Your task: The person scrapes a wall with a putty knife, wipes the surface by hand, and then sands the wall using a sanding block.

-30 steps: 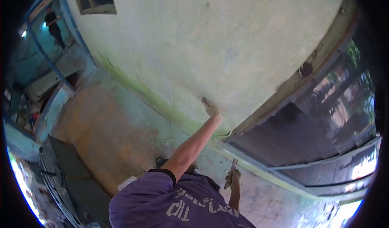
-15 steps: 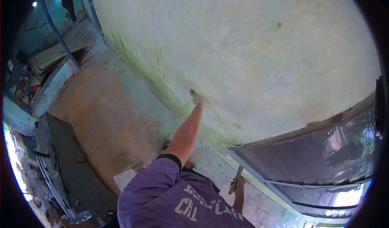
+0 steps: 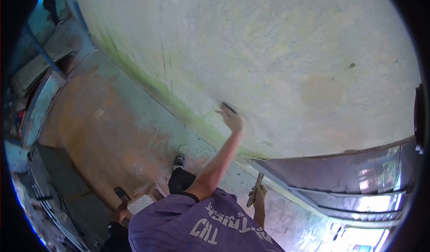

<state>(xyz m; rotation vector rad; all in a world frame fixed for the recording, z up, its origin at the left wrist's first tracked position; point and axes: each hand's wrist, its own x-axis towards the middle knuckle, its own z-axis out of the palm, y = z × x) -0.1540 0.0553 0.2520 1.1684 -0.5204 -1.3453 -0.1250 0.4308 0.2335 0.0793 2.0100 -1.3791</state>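
My left hand (image 3: 232, 120) reaches out to the pale plastered wall (image 3: 286, 73). It grips a dark, thin-edged flat tool (image 3: 229, 107) held against the wall; motion blur hides its exact kind. Lower right, my right hand (image 3: 258, 193) is closed around a putty knife (image 3: 260, 179), its grey blade pointing up and its handle end showing below the fingers. The knife looks smeared with dried material and is apart from the wall. Green patches and dark streaks mark the wall's lower part.
A glass window (image 3: 340, 173) with bars is at right. One shoe (image 3: 179, 160) stands on the stained floor (image 3: 107, 117). A white patterned box (image 3: 141, 204) sits beside me, near a bare limb (image 3: 120, 214) in black clothing. Another person (image 3: 51, 8) stands far left.
My left hand and its dark tool have moved right along the wall. The view has shifted, and a limb in black clothing now shows at lower left. My right hand still holds the putty knife.
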